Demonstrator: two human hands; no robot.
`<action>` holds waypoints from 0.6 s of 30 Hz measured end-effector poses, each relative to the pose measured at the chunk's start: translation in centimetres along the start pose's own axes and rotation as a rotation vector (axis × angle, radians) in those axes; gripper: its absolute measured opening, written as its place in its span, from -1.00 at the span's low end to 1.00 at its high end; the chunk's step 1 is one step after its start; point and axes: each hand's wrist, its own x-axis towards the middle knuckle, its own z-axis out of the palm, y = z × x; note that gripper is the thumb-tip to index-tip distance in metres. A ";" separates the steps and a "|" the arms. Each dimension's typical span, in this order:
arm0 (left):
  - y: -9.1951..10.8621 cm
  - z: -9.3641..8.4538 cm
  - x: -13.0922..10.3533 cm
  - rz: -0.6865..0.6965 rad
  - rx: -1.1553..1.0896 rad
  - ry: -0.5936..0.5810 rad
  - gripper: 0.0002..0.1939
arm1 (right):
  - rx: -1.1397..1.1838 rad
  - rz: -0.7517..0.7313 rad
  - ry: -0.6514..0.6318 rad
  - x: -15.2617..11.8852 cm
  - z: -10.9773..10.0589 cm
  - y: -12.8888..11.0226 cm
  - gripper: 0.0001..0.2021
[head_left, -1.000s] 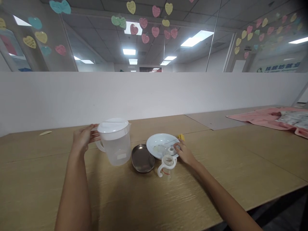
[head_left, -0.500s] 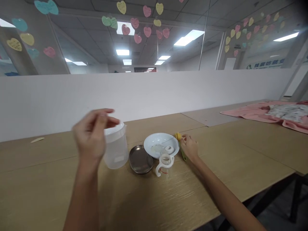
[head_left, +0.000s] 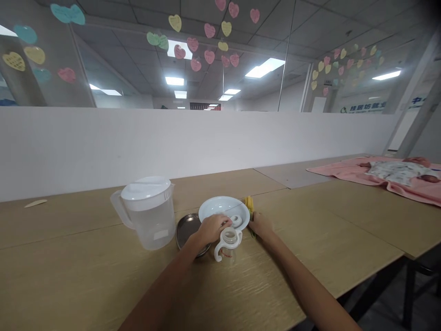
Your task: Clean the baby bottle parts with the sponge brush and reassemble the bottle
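Note:
A white bowl (head_left: 210,204) holds a white ring-shaped bottle part (head_left: 236,220). My left hand (head_left: 212,228) reaches over the bowl's near rim with curled fingers, fingertips beside the ring; what they hold, if anything, is hidden. A clear baby bottle (head_left: 229,250) with white side handles stands upright and uncapped just in front of the bowl. Right of the bowl, my right hand (head_left: 261,225) is closed at the green handle of a bottle brush (head_left: 248,202) with a yellow sponge head. My left forearm partly covers an oval metal tray (head_left: 186,226).
A translucent pitcher (head_left: 151,225) with a white lid stands left of the tray. A flat pale piece (head_left: 36,203) lies at the far left. To the right, a baby doll (head_left: 396,171) lies on a pink towel (head_left: 330,170). A white wall (head_left: 172,142) rises behind the table.
My left hand has come down from above the pitcher to the bowl. My right hand has shifted from near the yellow sponge head down toward the green handle. The view has turned slightly right.

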 end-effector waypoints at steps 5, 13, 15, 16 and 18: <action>-0.1 -0.4 0.1 0.015 0.013 -0.035 -0.68 | 0.238 0.021 0.091 0.7 0.3 0.5 -0.72; 0.8 -1.5 0.1 -0.084 -0.086 -0.007 -0.74 | 0.452 0.083 0.217 2.1 0.8 1.4 -0.70; 1.0 -1.7 0.1 -0.129 -0.122 0.046 -0.74 | 0.484 0.099 0.249 2.2 0.9 1.5 -0.67; 1.1 -1.7 0.2 -0.151 -0.155 0.074 -0.74 | 0.500 0.108 0.270 2.3 0.8 1.5 -0.65; 1.1 -1.8 0.4 -0.199 -0.257 0.131 -0.76 | 0.560 0.115 0.346 2.2 0.7 1.5 -0.60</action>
